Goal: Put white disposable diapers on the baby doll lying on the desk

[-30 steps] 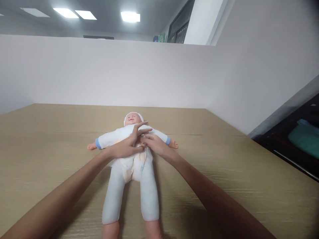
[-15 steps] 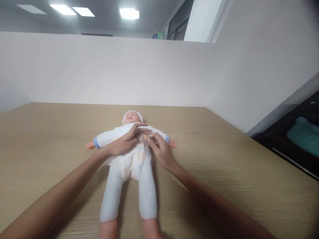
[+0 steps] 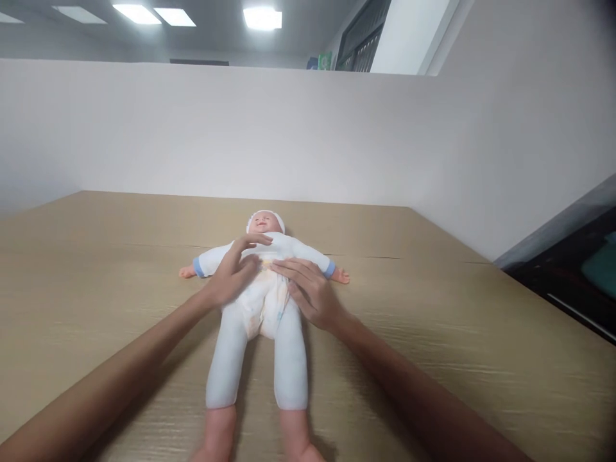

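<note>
A baby doll lies on its back, arms spread and feet toward me. It wears a white outfit with blue cuffs and a white cap. Around its hips sits a white diaper with a faint print and a yellow patch at the waist. At the diaper's left side, my left hand rests near the waist, its fingers apart and reaching over the belly. My right hand lies on the right side of the waistband with fingers stretched out. Neither hand holds anything that I can see.
The wooden table carries the doll and has a thin seam across it. A pale wall rises behind. At the right, past the table's edge, is a dark surface with a green item on it.
My right hand's fingers have gone from a pinch at the waist to stretched flat on the diaper. My left hand has drawn a little to the left, uncovering more of the waistband.
</note>
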Demonstrator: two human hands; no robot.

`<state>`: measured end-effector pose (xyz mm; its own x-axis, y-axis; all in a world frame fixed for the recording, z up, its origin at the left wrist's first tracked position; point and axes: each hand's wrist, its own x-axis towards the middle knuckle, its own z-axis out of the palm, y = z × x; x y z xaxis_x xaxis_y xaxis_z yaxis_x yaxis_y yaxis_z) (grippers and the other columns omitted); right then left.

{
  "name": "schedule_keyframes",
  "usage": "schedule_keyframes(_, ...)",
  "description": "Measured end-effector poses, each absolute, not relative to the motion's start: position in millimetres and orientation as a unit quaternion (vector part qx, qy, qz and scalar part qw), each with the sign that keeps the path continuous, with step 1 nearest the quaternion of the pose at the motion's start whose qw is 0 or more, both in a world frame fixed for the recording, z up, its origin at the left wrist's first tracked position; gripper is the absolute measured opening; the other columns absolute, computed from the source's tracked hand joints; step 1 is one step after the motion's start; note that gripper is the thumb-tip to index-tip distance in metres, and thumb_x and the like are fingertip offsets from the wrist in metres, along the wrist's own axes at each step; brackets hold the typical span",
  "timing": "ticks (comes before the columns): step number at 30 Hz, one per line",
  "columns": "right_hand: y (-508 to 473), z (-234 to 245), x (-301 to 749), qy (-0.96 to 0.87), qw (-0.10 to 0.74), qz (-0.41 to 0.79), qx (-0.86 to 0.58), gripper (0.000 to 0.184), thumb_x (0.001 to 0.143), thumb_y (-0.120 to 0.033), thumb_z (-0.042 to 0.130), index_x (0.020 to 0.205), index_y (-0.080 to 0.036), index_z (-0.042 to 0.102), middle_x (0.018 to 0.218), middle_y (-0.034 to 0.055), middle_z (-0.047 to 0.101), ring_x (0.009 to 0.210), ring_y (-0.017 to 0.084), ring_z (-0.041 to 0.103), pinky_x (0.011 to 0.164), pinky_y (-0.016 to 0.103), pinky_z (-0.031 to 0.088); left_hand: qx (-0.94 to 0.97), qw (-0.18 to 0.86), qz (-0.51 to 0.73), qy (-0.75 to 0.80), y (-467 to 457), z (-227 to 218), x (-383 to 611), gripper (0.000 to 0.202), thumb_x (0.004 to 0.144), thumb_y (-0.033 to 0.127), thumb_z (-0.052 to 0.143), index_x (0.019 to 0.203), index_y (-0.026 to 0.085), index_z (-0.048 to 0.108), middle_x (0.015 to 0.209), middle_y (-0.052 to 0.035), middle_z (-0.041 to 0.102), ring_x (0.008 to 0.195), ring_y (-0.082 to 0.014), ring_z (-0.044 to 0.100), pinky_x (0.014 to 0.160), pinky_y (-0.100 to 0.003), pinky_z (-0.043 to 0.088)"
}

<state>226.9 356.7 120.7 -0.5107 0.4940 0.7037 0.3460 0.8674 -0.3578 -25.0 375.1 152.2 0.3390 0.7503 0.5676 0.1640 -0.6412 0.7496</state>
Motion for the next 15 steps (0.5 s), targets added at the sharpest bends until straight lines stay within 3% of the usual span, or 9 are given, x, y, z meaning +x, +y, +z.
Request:
schedule_keyframes(4,356.3,119.6,227.3,-0.861,0.439,0.1,-0.236,0.045,0.115,-0.024,0.047,0.158,-0.031,0.059,0.157,0.0029,0.066,0.148,0.027,0.056,0.126,0.054,0.041,0.8,0.168,0.468,0.336,356.4,128.1,-65.9,0.034,0.11,0.021,0.05,0.143,0.025,0.058,0.147,-0.0116,0.062,0.145,-0.0281,0.055,0.123,-0.048,0.044)
schedule_keyframes(9,356.2,116.8,225.5,-0.856,0.447,0.116,-0.233,0.045,0.115,-0.022,0.047,0.158,-0.032,0.059,0.156,0.0027,0.066,0.147,0.027,0.057,0.127,0.054,0.04,0.846,0.073,0.338,0.405,345.8,112.2,-120.3,0.048,0.106,0.026,0.054,0.153,0.025,0.048,0.152,-0.0119,0.06,0.143,-0.0318,0.054,0.12,-0.051,0.042)
schedule_keyframes(12,356.4,115.0,226.4,-0.855,0.445,0.108,-0.242,0.046,0.115,-0.021,0.045,0.158,-0.032,0.059,0.157,0.0027,0.066,0.148,0.027,0.056,0.127,0.055,0.04,0.828,0.061,0.278,0.484,341.6,110.4,-132.6,0.035,0.108,0.038,0.051,0.139,0.024,0.057,0.14,-0.0112,0.066,0.13,-0.0341,0.06,0.111,-0.053,0.043)
schedule_keyframes(15,354.0,119.1,226.5,-0.862,0.439,0.072,-0.244,0.049,0.115,-0.022,0.044,0.163,-0.031,0.054,0.162,0.004,0.062,0.153,0.029,0.051,0.127,0.058,0.04,0.795,0.051,0.254,0.549,338.7,107.3,-130.0,0.034,0.108,0.052,0.048,0.113,0.021,0.062,0.115,-0.0109,0.069,0.111,-0.0345,0.062,0.102,-0.054,0.044)
